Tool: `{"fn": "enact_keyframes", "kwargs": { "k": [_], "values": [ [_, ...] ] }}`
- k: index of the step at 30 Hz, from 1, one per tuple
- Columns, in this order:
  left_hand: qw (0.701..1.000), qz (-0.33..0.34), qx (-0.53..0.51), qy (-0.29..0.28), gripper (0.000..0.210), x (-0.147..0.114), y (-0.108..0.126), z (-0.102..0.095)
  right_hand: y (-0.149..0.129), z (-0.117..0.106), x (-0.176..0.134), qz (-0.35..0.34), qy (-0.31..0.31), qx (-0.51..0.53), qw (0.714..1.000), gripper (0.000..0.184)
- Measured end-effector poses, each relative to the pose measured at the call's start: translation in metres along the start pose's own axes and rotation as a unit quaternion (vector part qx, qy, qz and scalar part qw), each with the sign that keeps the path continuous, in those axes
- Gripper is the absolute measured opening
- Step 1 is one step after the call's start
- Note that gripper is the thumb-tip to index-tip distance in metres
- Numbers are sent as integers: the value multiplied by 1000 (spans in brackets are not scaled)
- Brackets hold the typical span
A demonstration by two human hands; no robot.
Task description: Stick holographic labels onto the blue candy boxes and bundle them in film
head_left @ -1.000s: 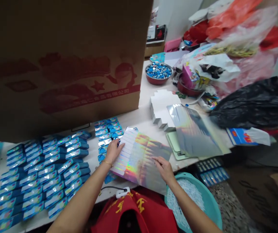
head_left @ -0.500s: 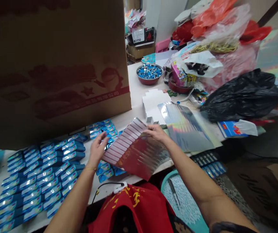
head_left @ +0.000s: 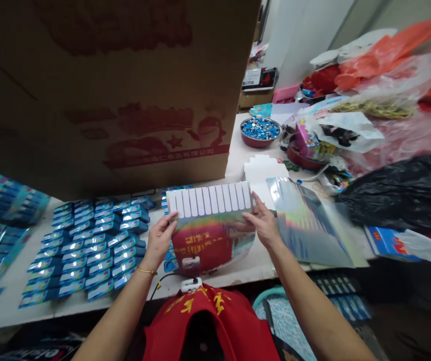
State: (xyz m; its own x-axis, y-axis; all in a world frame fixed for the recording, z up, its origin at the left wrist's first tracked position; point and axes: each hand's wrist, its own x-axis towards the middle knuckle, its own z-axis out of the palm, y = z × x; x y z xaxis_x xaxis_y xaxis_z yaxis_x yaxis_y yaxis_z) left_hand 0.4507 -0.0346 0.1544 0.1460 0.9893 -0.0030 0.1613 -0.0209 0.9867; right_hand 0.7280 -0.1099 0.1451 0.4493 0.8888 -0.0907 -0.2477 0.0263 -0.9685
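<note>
A shiny, mirror-like sticker sheet (head_left: 200, 226) is held up in front of me, with a row of white strips along its far edge. My red apron reflects in its lower part. My left hand (head_left: 158, 239) pinches the sheet's left edge between thumb and fingers. On the opposite edge, my right hand (head_left: 265, 223) grips it the same way. Small blue boxes (head_left: 98, 245) stand in rows left of my left hand, and a few more are partly hidden behind the sheet. To the right of my right hand lies a stack of similar shiny sheets (head_left: 305, 225).
A big cardboard carton (head_left: 155, 120) stands behind the blue boxes. Farther back is a bowl of small blue pieces (head_left: 260, 131), near white cut card (head_left: 262, 173). Plastic bags, including a black bag (head_left: 399, 190), fill the right side. Below the table edge sits a teal tub (head_left: 262, 297).
The tilted sheet has been turned level, its strip row now along the far edge. My left hand has closed on its left edge. The view has swung left.
</note>
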Motion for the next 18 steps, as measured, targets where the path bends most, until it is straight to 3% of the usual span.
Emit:
{"fn": "enact_keyframes", "kwargs": {
  "k": [4,8,10,12,13,15,18],
  "values": [
    [998,28,58,-18,36,-2,17,-12,-12,9,-7,32,31,26,999,73],
    [986,92,140,-20,31,-1,35,-18,-19,10,-5,22,26,9,999,75],
    [975,130,180,-22,22,-1,42,-19,-21,7,-4,-10,30,-48,998,71],
    [966,155,204,-21,16,-2,48,-19,-26,7,-6,-82,45,-173,980,63],
    [964,162,208,-20,14,-3,51,-18,-31,10,-8,-132,49,-258,956,59],
    [963,169,208,-19,13,-5,56,-16,-42,24,-15,-235,18,-422,876,53],
    [961,179,208,-41,13,-9,66,-12,-57,58,-22,-341,-143,-543,754,55]
  ]
}}
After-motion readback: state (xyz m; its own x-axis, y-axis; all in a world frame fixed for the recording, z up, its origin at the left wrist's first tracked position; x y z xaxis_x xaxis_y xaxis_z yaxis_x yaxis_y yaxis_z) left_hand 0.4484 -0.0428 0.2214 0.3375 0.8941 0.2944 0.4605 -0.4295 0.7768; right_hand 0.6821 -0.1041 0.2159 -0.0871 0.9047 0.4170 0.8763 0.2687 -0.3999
